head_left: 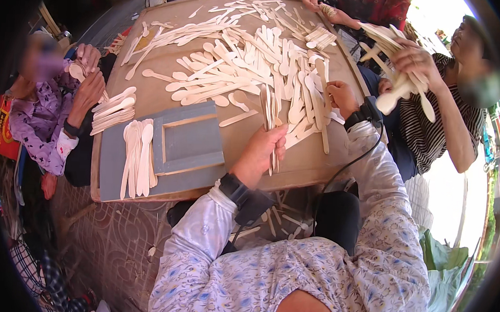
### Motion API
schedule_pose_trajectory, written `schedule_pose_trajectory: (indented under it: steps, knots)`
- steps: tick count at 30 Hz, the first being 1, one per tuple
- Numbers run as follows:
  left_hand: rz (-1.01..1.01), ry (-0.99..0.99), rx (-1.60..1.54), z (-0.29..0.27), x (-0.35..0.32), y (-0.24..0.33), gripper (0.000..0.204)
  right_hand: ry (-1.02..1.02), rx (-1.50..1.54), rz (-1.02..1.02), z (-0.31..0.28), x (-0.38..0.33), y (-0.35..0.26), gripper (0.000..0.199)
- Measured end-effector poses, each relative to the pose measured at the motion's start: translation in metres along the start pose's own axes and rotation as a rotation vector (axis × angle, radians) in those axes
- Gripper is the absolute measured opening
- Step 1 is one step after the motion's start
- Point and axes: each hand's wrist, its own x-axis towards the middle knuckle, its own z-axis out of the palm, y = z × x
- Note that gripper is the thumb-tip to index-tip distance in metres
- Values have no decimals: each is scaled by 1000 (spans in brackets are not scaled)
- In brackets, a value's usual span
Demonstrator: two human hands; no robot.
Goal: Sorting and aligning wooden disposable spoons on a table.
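My left hand (264, 153) is closed round a bundle of pale wooden spoons (268, 113), held on end above the near edge of the table. Further right, my right hand (343, 99) has its fingers drawn together at the right edge of the pile, on a long wooden spoon (323, 117). Part of the grip is hidden by the fingers. A big loose heap of wooden spoons (248, 61) spreads across the brown tabletop (152, 87), its pieces pointing many ways.
At the near left lies a grey board (113, 161) with a wooden-edged frame (192, 138) and a row of spoons (137, 156). A stack of spoons (114, 111) sits beyond it. Co-workers at left, right and far side handle spoons. More pieces lie on the floor below.
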Motion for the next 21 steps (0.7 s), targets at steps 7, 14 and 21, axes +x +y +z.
schedule_pose_trajectory:
  steps: [7, 14, 21]
  knots:
    - [-17, 74, -50, 7, -4, 0, 18, -22, -69, 5, -13, -13, 21, 15]
    - [58, -146, -190, 9, -16, 9, 15, 163, -709, -475, 10, -37, 1, 23]
    - [103, -60, -22, 17, -12, 12, 16, -148, -842, -146, 13, -20, -9, 36]
